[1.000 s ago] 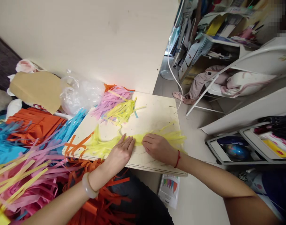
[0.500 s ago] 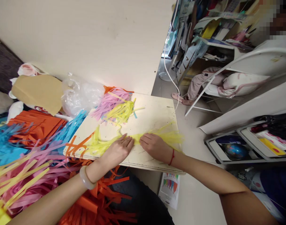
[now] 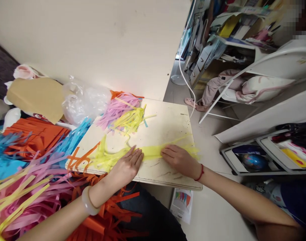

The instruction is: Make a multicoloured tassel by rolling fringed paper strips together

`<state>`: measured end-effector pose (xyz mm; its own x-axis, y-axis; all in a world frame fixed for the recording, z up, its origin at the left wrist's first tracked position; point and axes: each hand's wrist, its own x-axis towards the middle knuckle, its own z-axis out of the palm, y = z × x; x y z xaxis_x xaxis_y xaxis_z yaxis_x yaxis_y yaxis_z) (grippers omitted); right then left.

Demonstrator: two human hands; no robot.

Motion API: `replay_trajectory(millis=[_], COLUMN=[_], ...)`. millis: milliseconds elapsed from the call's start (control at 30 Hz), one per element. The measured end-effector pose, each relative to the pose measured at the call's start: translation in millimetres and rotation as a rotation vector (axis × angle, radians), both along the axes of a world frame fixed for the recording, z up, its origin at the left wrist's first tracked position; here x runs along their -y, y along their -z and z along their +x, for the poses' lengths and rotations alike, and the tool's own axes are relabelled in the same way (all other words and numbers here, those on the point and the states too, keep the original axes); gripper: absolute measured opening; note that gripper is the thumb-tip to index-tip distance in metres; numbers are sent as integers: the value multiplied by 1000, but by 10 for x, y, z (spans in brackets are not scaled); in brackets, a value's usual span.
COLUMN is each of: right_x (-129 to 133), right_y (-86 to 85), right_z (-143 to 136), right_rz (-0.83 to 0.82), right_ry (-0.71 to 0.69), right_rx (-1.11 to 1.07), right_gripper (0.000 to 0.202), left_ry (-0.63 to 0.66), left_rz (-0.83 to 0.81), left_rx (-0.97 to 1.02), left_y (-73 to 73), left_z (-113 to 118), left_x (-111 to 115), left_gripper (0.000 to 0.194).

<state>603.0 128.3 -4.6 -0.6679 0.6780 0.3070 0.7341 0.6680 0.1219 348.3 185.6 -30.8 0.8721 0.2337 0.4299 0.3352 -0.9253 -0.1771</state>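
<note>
A sheet of yellow tissue paper [image 3: 152, 152], cut into fringes at both ends, lies across a small cream board [image 3: 158, 120]. My left hand [image 3: 129, 164] rests flat on its uncut middle band, fingers stretched and close together. Farther right, my right hand [image 3: 179, 159] lies on the same paper with its fingers extended and slightly bent. Yellow strips spread out past both hands. Behind them on the board sits a heap of pink fringed paper [image 3: 121, 106] with yellow strips [image 3: 130, 120] over it. Orange strips [image 3: 79, 157] cross the board's left corner.
Orange [image 3: 37, 135], blue and pink fringed paper piles up at the left, beside a clear plastic bag [image 3: 86, 102] and brown paper [image 3: 36, 97]. A white folding chair [image 3: 225, 88] and a person's leg [image 3: 213, 90] are at the right. A printed packet [image 3: 181, 204] is below the board.
My right hand has slid right along the yellow tissue paper, showing more of its middle band. My left hand has stayed in place on the paper.
</note>
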Motion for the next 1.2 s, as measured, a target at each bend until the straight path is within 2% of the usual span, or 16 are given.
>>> replay_trajectory(millis=[67,133,200,267,333,400,533,600,700,800,900,1067,1200], right_x=[57,65,20,-51,-114,-157,-220,-257,-311,-352,-390,-437,-437], right_y=[-55,-84,-69,-22,26,50,11,-26,-76,-109,-116,-95,-76], right_z=[-9,-130,-289,-394,-396,-312,-118,-96,-163,-256,-297,-284,-291], right_rz=[18,11,-9,-45,-108,-194,-400,-476,-491,-453,-430,-426,-430], right_ry=[70,103,63,-17,-67,-55,91,194,355,451,507,506,506], right_rx=[14,-8,-35,-43,-65,-159,-399,-393,-258,-117,-33,5,34], right_gripper=[16,23,28,24,24,24,20,21,25,28,31,33,32], left_ry=[4,11,14,7,-7,-19,-76,-148,-280,-410,-485,-498,-538], left_rz=[18,6,-11,-26,-67,-154,-407,-535,-638,-606,-513,-420,-310], left_rx=[14,25,25,17,17,47,218,310,357,281,179,110,19], left_y=[-12,-21,-22,-10,13,31,-15,-74,-141,-145,-116,-102,-146], left_z=[7,13,12,0,-24,-57,-124,-148,-159,-142,-116,-100,-65], left_x=[7,9,9,12,18,24,13,-15,-78,-135,-164,-196,-206], left_gripper=[34,32,32,32,32,32,27,22,20,25,31,32,31])
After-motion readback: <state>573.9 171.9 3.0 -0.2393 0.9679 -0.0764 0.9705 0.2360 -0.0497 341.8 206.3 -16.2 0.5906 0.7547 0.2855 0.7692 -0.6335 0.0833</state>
